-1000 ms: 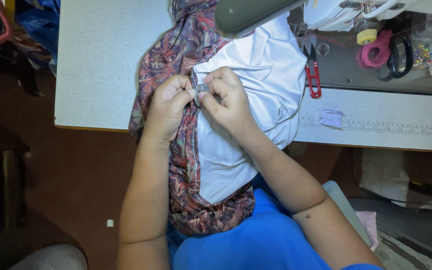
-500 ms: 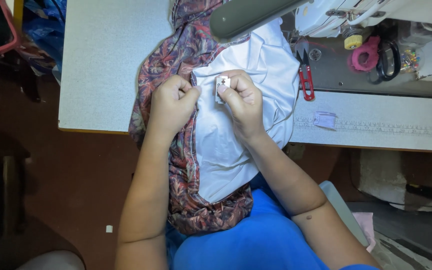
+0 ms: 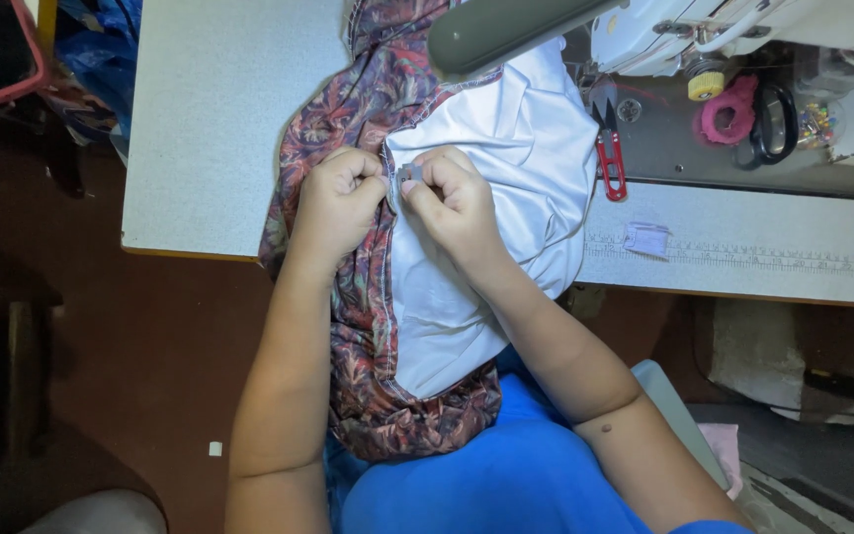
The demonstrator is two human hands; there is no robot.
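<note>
Both hands pinch the garment's seam: the left hand (image 3: pixel 340 203) grips patterned fabric (image 3: pixel 348 119), the right hand (image 3: pixel 455 203) white lining (image 3: pixel 506 148). Soft, limp cloth, probably best gripped along its edge.

Support: a pale speckled sewing table (image 3: pixel 219 119) with a wood-coloured front edge, filling the top of the view from 10 to 3 o'clock.
Garment: a paisley fabric with white lining (image 3: pixel 506 148) lies on the table at 12 o'clock and hangs over its front edge.
Machine: a white sewing machine (image 3: pixel 743 30) stands at 1 o'clock on a grey metal bed (image 3: pixel 684 148).
Snips: red-handled thread snips (image 3: pixel 610 158) lie just right of the fabric.
Scissors: black-handled scissors (image 3: pixel 771 124) lie at 2 o'clock, beside a pink tape roll (image 3: pixel 725 114).
Label: a small pale tag (image 3: pixel 647 238) lies at 3 o'clock, above the printed ruler strip (image 3: pixel 773 259).
</note>
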